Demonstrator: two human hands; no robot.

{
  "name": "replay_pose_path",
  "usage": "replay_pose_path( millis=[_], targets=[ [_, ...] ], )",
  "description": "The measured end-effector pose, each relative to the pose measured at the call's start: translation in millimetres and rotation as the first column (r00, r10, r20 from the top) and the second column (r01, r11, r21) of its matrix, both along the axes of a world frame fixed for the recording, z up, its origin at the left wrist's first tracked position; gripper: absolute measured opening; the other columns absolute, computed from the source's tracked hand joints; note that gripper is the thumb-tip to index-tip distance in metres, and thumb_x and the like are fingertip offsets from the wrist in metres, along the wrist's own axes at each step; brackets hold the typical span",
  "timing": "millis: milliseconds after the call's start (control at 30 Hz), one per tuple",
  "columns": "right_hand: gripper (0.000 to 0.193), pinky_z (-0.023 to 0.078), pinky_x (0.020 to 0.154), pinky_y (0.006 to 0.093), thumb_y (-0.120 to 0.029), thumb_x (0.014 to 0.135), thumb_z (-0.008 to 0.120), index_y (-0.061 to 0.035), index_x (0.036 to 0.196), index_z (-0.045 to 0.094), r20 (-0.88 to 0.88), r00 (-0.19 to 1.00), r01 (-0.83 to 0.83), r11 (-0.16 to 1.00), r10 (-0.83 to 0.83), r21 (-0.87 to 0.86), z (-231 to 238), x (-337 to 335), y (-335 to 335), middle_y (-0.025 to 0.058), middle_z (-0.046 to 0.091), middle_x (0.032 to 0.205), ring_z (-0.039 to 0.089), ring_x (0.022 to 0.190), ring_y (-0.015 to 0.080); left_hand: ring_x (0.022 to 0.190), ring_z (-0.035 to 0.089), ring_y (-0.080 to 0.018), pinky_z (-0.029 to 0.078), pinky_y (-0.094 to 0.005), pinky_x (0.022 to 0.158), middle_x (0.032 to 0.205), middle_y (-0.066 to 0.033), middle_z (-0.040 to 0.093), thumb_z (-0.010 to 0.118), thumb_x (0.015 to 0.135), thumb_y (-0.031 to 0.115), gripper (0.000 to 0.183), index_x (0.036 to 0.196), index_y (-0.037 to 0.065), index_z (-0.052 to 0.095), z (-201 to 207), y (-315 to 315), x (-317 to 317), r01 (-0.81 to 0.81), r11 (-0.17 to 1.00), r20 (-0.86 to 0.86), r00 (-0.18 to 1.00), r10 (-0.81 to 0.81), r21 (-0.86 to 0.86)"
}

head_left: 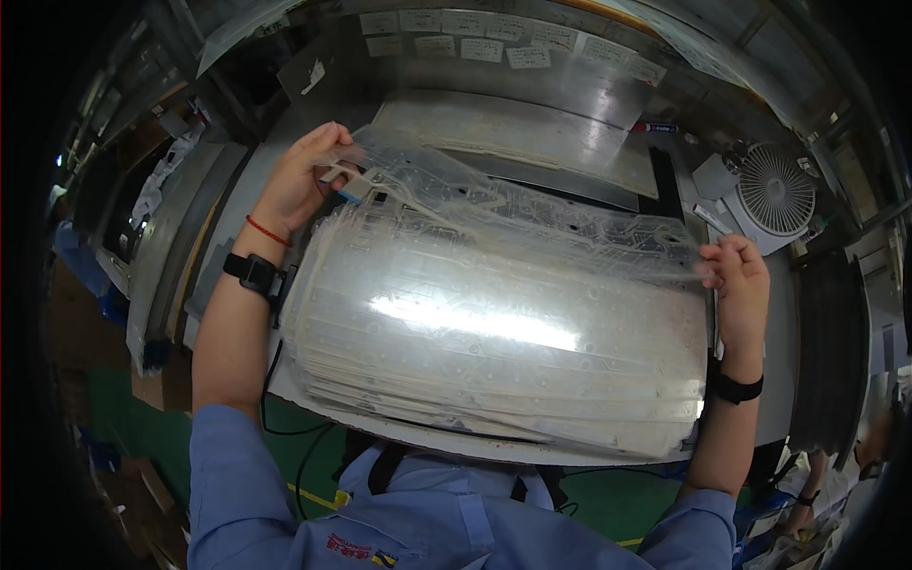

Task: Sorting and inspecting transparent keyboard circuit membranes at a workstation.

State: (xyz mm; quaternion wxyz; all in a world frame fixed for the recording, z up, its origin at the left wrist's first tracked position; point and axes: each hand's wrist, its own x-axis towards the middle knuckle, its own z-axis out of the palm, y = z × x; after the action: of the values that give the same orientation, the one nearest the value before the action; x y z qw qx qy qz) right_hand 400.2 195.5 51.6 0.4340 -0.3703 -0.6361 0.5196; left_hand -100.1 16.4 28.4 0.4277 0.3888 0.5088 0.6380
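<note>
A clear, flexible plastic sheet with printed circuit traces point(532, 214) stretches between my hands, lifted and bent above a stack. My left hand point(302, 180) pinches its left end between thumb and fingers. At the other end, my right hand point(737, 275) grips the right edge with its fingertips. Under the sheet lies a thick stack of similar clear circuit sheets point(475, 370), fanned toward me, with bright glare across the middle. Just below my left fingers shows a small blue piece point(349, 198), too small to name.
Behind the stack lies a flat metal plate point(532, 142). A red and blue marker point(655, 127) rests by the back wall. To the right stands a white fan point(774, 195). Paper labels point(484, 47) line the back panel. At far right, another person's arm point(807, 489) shows.
</note>
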Motion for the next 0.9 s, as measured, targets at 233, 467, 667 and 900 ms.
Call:
replay_pose_path(
  millis=[233,467,667,900],
  targets=[
    [0.075,0.051,0.077,0.0224,0.006,0.079,0.067,0.002,0.144,0.03,0.039,0.991,-0.132,0.975,0.127,0.177,5,-11,-10,0.0176,0.044,0.135,0.058,0.096,0.0121,0.082,0.059,-0.009,0.049,-0.0241,0.074,0.098,-0.0048,0.065,0.052,0.096,0.015,0.026,0.12,0.005,0.055,12,3,23,-0.009,0.998,0.029,1.0,0.011,-0.061],
    [0.084,0.048,0.082,0.0233,0.004,0.078,0.067,0.0003,0.148,0.02,-0.015,0.973,-0.226,0.965,0.23,0.132,6,-13,-13,0.0137,0.049,0.124,0.055,0.097,0.012,0.058,0.053,-0.0014,0.042,-0.0145,0.05,0.095,-0.0051,0.068,0.048,0.098,0.015,0.022,0.117,0.007,0.054,5,5,12,0.018,0.992,-0.062,0.998,-0.026,-0.127],
    [0.056,0.045,0.077,0.0222,-0.001,0.087,0.058,0.0029,0.138,0.037,-0.02,0.985,-0.167,0.983,0.169,0.077,-1,0,0,0.0033,0.056,0.093,0.054,0.084,0.0089,0.046,0.043,0.0012,0.032,-0.0124,0.04,0.091,-0.0049,0.067,0.048,0.099,0.017,0.022,0.119,0.008,0.051,6,6,16,-0.042,0.987,-0.112,0.993,0.024,-0.158],
    [0.044,0.043,0.073,0.0214,-0.005,0.092,0.054,0.0015,0.135,0.042,0.007,0.995,-0.096,0.995,0.096,0.034,1,-2,-2,0.0019,0.058,0.091,0.052,0.078,0.0074,0.049,0.043,0.0018,0.034,-0.011,0.042,0.099,-0.0084,0.064,0.048,0.1,0.02,0.027,0.123,0.007,0.049,-1,5,5,-0.004,0.996,0.04,0.999,0.008,-0.087]
  ],
)
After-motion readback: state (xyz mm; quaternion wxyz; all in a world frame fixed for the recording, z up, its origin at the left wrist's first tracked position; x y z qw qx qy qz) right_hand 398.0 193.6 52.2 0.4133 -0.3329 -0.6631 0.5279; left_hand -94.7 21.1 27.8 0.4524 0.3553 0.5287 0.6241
